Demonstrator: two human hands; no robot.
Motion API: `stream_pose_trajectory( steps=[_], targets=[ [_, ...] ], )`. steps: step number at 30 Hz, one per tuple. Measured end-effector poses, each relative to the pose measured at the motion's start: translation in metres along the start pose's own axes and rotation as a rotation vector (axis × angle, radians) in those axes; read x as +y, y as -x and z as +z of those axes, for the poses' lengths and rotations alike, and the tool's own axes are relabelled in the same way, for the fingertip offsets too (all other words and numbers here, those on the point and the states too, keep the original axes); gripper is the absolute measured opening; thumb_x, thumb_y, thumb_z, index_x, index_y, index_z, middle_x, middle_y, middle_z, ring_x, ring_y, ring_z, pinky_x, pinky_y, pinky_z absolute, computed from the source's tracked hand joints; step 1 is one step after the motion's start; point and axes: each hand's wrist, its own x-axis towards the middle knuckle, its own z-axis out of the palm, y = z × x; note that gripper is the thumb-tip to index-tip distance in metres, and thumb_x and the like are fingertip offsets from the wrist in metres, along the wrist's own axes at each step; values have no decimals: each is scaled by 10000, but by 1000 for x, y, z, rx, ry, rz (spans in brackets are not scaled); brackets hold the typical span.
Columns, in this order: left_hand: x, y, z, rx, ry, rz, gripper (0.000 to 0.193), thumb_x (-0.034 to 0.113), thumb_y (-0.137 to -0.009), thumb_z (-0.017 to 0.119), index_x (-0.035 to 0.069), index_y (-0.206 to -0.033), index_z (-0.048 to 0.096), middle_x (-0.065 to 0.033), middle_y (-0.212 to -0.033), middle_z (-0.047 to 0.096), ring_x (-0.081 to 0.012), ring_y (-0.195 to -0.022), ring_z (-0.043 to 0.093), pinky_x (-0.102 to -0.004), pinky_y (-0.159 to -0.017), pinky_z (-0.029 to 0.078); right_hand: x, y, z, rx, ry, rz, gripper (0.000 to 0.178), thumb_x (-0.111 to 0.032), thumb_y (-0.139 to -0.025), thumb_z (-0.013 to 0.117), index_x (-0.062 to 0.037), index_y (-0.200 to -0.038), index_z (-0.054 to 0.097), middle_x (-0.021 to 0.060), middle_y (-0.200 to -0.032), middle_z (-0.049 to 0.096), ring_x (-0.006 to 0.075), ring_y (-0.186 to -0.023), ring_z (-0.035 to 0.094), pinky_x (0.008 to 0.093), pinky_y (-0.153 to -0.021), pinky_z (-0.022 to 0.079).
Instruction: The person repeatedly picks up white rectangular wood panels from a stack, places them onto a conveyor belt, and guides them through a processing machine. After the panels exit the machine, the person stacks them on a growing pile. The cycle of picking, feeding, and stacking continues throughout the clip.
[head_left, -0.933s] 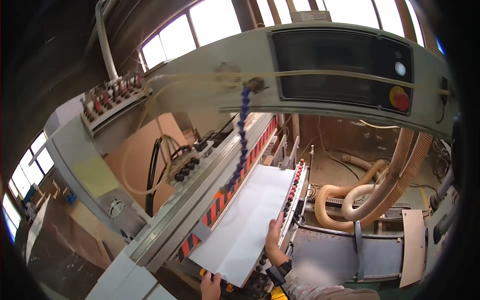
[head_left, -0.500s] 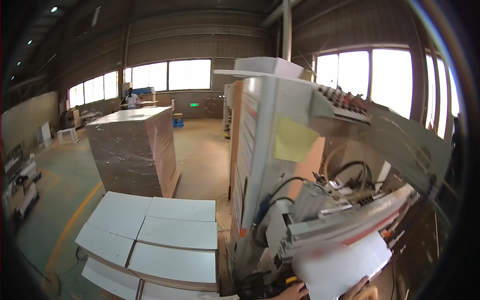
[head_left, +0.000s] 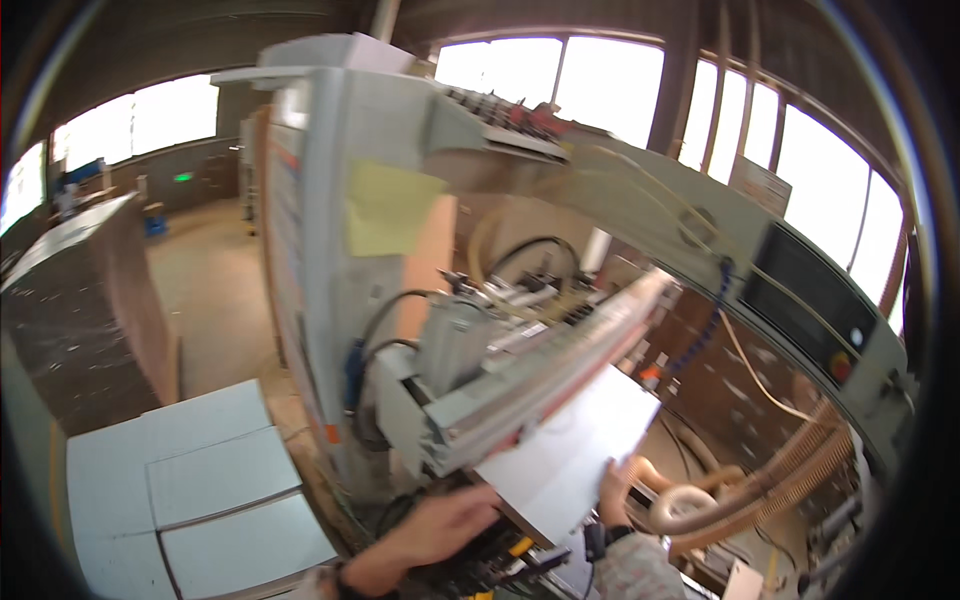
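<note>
View's swung back to machine point(head_left: 380, 120) | our right hand point(head_left: 614, 490) at panel point(head_left: 575, 455) edge, left hand point(head_left: 450, 522) blurred by corner | both fingers' grip: we can't tell | likely steadying

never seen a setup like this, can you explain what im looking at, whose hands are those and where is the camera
There is no robot here: the two bare hands belong to the person wearing the camera. It is the left of two wide fisheye cameras on their head, so straight edges look bent. The large grey metal machine fills the middle. A flat white rectangular panel lies beside its long silver metal beam. The right hand is at the panel's right edge; the left hand is by its near left corner. Blur hides whether either grips it. More pale rectangular panels lie stacked at lower left.
</note>
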Motion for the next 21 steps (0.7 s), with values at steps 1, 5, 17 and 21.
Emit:
stream_pose_trajectory(
  steps=[1,5,17,21],
  targets=[
    [34,0,-21,63,-9,102,269,126,-891,473,37,-1143,505,-110,-1053,600,-197,-957,573,-307,-828,427,-6,0,-23,43,65,25,539,-124,-815,486,58,-1279,281,220,-1216,395,301,-1125,387,373,-972,295],
    [136,58,-56,375,375,524,366,330,-901,400,7,-1054,482,-110,-944,521,-286,-896,568,-455,-795,454,-15,3,1,107,235,29,537,-175,-821,490,77,-1260,311,266,-1213,422,356,-1137,407,379,-982,293],
    [150,30,74,-186,693,456,383,357,-860,460,153,-1183,463,-67,-1149,501,-276,-969,538,-504,-940,314,-34,21,-18,68,341,-29,515,-274,-815,550,63,-1175,400,273,-1107,462,404,-1094,403,431,-950,309],
    [119,8,142,-299,572,284,377,341,-850,475,142,-1169,469,-73,-1136,504,-276,-968,535,-496,-929,323,-16,44,-53,46,242,-107,559,-281,-803,583,77,-1189,396,270,-1206,423,381,-1147,388,409,-983,290]
  ],
)
